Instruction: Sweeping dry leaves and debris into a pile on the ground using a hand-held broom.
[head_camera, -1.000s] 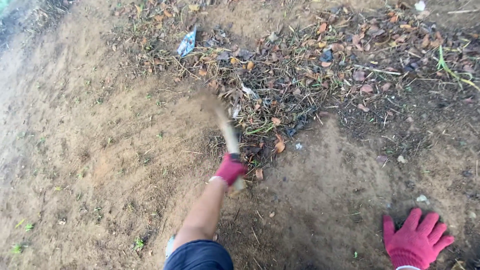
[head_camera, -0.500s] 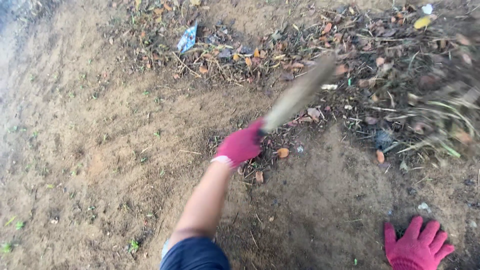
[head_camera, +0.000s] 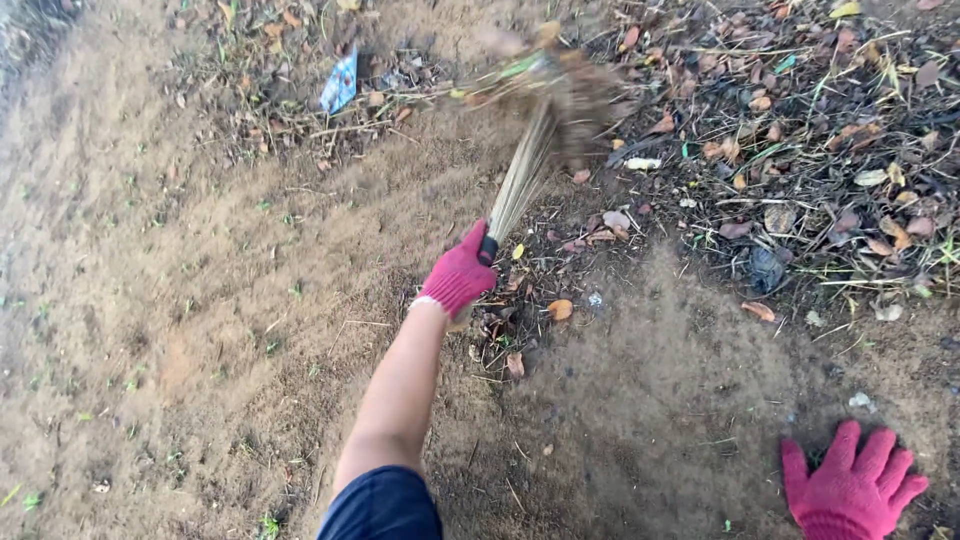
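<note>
While clenched on twig broom (head_camera: 525, 165), left hand (head_camera: 458, 275); right hand (head_camera: 852, 485) splayed, w/o load.

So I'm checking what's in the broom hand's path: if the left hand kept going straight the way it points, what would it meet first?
The left hand points up and slightly right along the broom. That line runs over bare soil into the heap of dry leaves and twigs, probably at its near edge, though blur makes depth unclear.

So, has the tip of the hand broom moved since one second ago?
Yes. The hand broom in the left hand has swung away from the person and rightward: its tip now reaches the leaf litter, level with the blue wrapper.
</note>
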